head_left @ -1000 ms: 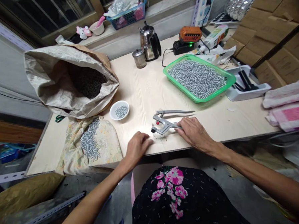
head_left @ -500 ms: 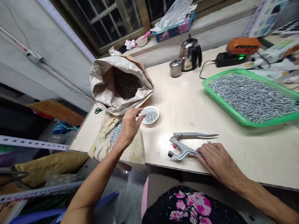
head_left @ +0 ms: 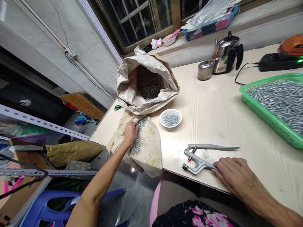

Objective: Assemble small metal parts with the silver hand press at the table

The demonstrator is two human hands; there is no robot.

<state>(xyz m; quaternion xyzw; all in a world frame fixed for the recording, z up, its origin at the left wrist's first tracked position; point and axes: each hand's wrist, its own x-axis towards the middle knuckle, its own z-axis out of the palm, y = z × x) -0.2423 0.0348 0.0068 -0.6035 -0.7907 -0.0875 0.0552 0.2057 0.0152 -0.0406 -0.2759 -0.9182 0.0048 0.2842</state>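
My left hand [head_left: 130,132] rests on a patterned cloth [head_left: 149,150], at the edge of a pile of small silvery metal pins [head_left: 137,145]. Its fingers are bent down into the pile, and what they pinch is hidden. Beside the cloth stands a white bowl [head_left: 171,118] holding more pins. My right hand [head_left: 236,174] is wrapped round the lower handle of grey hand pliers [head_left: 198,165], which lie on the table with the jaws apart and the upper handle untouched.
An open paper sack [head_left: 146,106] with dark small pieces stands behind the cloth. To the right, a green basket [head_left: 270,121] is full of silvery pieces. A steel kettle [head_left: 224,56], a lidded tin [head_left: 205,70] and green-handled scissors [head_left: 118,107] are also on the table [head_left: 207,106].
My left hand has gone from the bowl's rim down to the pile on the cloth, and its fingers have bent. The view has turned left. My right hand keeps its hold.
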